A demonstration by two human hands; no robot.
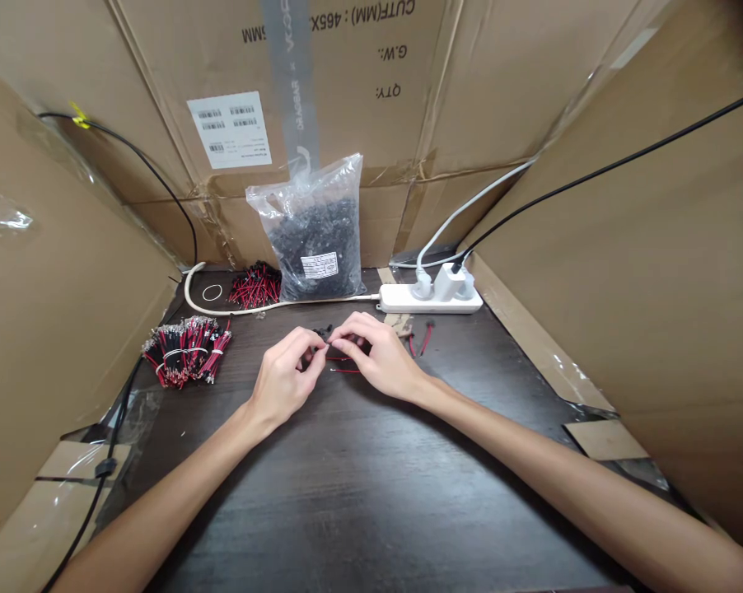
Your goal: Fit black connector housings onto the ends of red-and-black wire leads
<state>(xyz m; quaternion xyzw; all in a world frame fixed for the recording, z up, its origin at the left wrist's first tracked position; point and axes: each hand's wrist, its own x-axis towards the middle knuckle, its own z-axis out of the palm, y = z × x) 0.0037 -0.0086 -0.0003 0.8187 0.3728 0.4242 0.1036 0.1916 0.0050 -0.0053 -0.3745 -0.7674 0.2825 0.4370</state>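
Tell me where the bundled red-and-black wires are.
In the head view, the bundled wires lie on the table, left of the left hand and nearer the camera than the white cable.

Red wire (347, 371), dark wood-grained tabletop (359, 478)

Cannot identify tiny dark piece (329, 344) pinched by left hand (290, 372) and right hand (382, 354): too small. Cannot trace thin red wire (347, 371) beneath right hand, read small white label (320, 265), or follow straight black cable (619, 153) past right edge.
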